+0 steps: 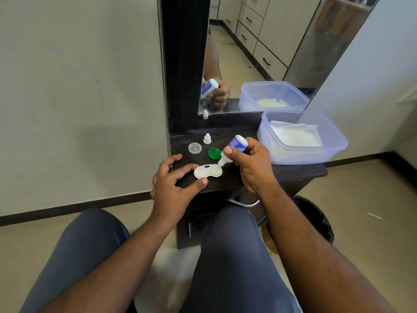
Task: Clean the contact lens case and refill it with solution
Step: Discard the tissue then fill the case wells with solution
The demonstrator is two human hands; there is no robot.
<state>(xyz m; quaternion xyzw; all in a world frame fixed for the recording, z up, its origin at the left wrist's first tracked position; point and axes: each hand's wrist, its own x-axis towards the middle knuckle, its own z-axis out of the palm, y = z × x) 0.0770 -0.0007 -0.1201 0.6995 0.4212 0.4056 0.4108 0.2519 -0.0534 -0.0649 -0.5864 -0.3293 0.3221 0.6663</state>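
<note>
A white two-well contact lens case (207,171) lies uncapped on the dark shelf (282,175). My right hand (250,163) grips a small blue-and-white solution bottle (235,146), tipped nozzle down over the case's right well. My left hand (173,184) rests at the case's left end, index finger and thumb touching its edge. Behind the case lie a green cap (214,153), a clear cap (195,147) and the bottle's small white cap (207,138).
A translucent blue tub (334,143) holding white tissues stands at the shelf's right. A mirror (259,53) rises behind the shelf. A black bin (316,218) sits on the floor at right. My knees are just below the shelf's front edge.
</note>
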